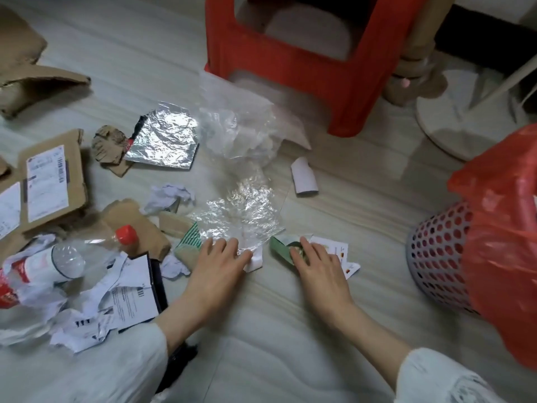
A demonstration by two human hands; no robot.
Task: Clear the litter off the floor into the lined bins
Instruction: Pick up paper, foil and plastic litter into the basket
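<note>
While both arms reach in from the bottom of the frame, the left hand (216,261) lies flat with straight fingers on the near edge of a clear plastic sheet (241,210) at centre, and the right hand (316,264), fingers relaxed, rests on a green paper scrap (280,248) and a white card (334,248) just right of it. Beyond them lie foil (167,138) and cardboard (53,181) at upper left, while the perforated bin (438,254) with its red liner (502,228) stands at the right edge.
</note>
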